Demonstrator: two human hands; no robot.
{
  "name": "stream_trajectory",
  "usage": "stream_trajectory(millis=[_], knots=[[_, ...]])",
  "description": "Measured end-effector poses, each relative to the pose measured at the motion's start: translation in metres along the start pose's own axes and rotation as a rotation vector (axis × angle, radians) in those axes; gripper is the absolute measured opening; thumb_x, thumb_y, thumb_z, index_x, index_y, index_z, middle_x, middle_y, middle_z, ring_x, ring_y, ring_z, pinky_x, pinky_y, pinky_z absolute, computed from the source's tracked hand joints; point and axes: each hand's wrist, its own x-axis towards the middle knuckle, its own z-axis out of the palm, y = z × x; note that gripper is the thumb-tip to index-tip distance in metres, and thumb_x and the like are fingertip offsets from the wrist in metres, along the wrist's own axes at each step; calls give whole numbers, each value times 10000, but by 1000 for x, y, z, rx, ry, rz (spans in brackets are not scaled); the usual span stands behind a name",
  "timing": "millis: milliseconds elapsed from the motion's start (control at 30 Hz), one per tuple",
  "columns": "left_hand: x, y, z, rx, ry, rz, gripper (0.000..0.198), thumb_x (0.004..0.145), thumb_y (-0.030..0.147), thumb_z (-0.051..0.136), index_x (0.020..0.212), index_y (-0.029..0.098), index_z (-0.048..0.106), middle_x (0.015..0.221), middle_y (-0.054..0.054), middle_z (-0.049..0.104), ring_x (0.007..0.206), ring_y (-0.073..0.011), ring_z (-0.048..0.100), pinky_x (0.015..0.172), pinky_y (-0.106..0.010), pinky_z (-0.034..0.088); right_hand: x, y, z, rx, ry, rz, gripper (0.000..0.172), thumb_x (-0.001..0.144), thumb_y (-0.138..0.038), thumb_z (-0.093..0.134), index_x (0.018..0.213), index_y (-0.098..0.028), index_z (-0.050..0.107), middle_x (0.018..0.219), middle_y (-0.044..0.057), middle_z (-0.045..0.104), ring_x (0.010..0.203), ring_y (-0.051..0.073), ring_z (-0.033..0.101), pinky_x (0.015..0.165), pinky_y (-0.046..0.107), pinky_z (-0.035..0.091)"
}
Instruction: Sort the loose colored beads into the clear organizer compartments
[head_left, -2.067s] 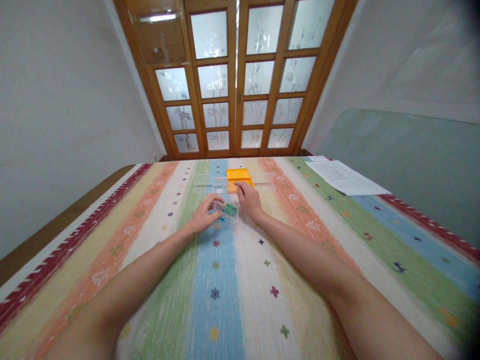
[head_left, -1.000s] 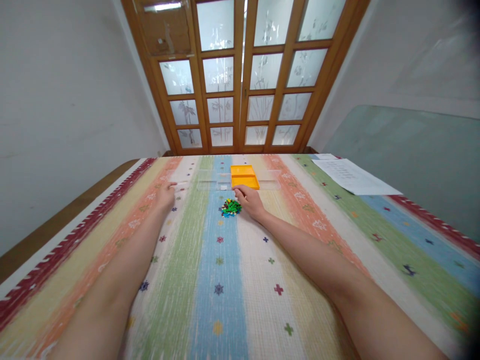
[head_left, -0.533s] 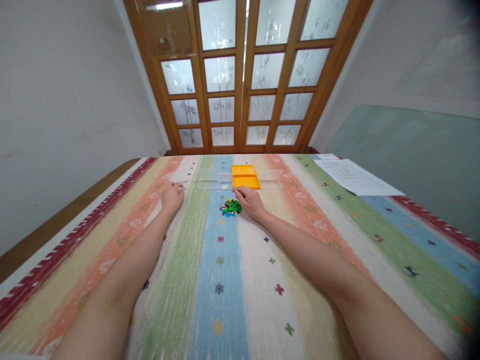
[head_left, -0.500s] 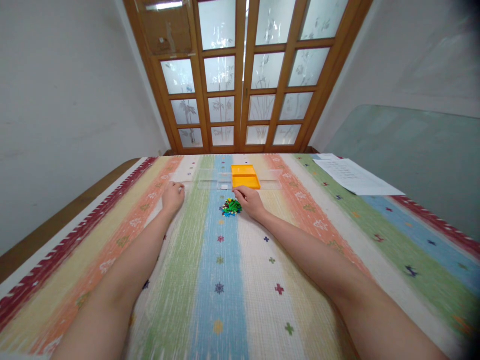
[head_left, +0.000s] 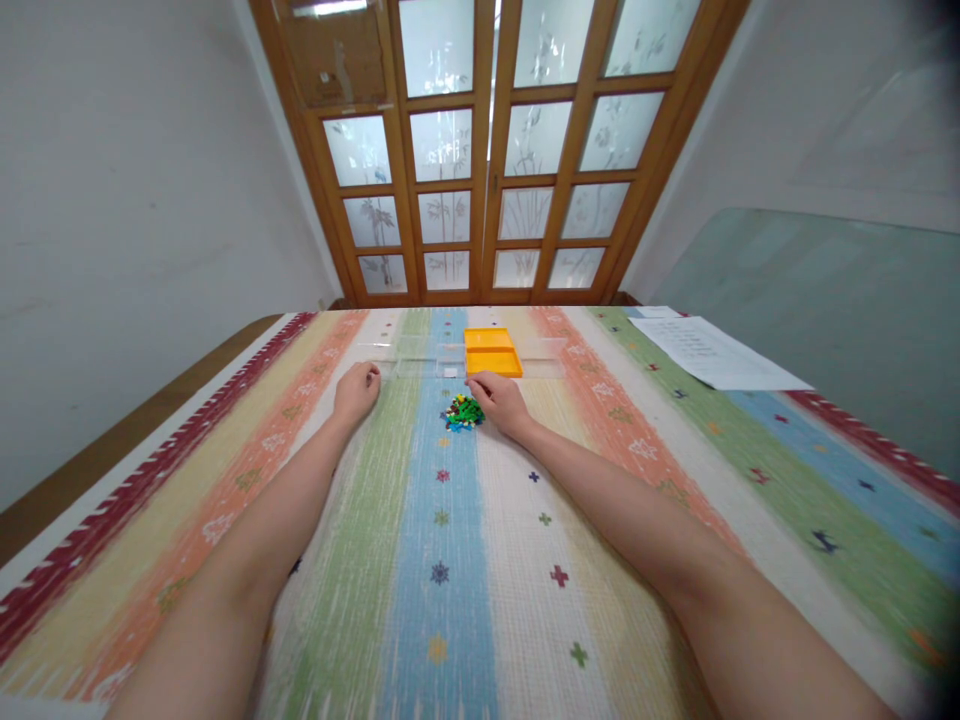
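While right fingers (head_left: 481,386) curl together beside pieces (head_left: 463,412) | left fingers (head_left: 370,371) by clear box (head_left: 388,366), grip unclear

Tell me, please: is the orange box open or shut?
Open. Both halves of the orange box show their insides, one half lying behind the other.

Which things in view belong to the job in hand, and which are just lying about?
Part of the job, it seems:
left hand, close to the clear boxes
right hand, beside the pile of small coloured pieces
open yellow box, between clear boxes

Apparently just there:
papers, far right
striped tablecloth, underneath
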Motion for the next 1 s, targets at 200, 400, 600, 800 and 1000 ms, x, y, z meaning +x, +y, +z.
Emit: stream_trajectory(millis=[200,400,600,800,1000], knots=[[2,-3,6,-34,-40,82,269,929,278,496,1037,200,729,1174,-132,682,1108,-295,630,1028,-413,469,0,-1,0,-18,-6,-8,285,1038,-364,490,1015,-225,738,981,57,761,917,209,684,828,311,474],[3,-5,8,-53,-55,86,297,896,291,544,1106,197,732,1247,-140,659,1188,-314,595,1103,-442,446,0,0,0,-29,-17,-4,294,1040,-377,492,1003,-228,742,955,52,757,881,202,676,806,302,471],[3,-4,9,-112,-72,150,286,879,286,543,1070,197,736,1251,-136,652,1215,-309,578,1139,-456,422,-1,0,0,-32,-13,-9,288,1039,-380,501,993,-231,744,946,50,754,876,205,673,794,301,465],[3,-5,6,-93,-79,139,276,880,268,523,1060,210,724,1236,-120,669,1218,-301,580,1131,-440,423,-1,3,2,-28,-2,-21,283,1037,-378,503,982,-234,741,930,46,744,858,201,663,785,297,453],[3,-7,6,-63,-70,113,282,880,255,515,1073,206,716,1237,-121,690,1204,-304,588,1113,-452,421,6,16,-6,-112,71,34,279,1021,-352,496,920,-230,726,892,51,728,836,211,642,771,306,438]])
